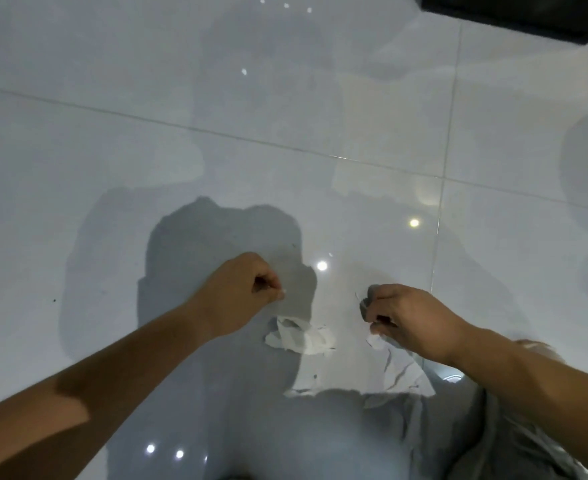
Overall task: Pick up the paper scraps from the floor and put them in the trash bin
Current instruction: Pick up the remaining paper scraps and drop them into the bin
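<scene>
I look straight down at a glossy white tiled floor (147, 140). A crumpled white paper scrap (301, 336) lies on it between my hands. My left hand (244, 289) hovers just above and left of that scrap, fingers curled into a fist; a tiny white speck shows at the fingertips and I cannot tell whether it is paper. My right hand (406, 317) is to the right, fingers pinched on a white paper scrap (376, 341). A creased white sheet (394, 370) spreads out below that hand. No trash bin is in view.
A dark piece of furniture (528, 15) fills the top right corner. Grey clothing (476, 434) of mine covers the bottom right. My shadow darkens the floor under and in front of the hands. Tile joints cross the floor, and ceiling lights reflect in it.
</scene>
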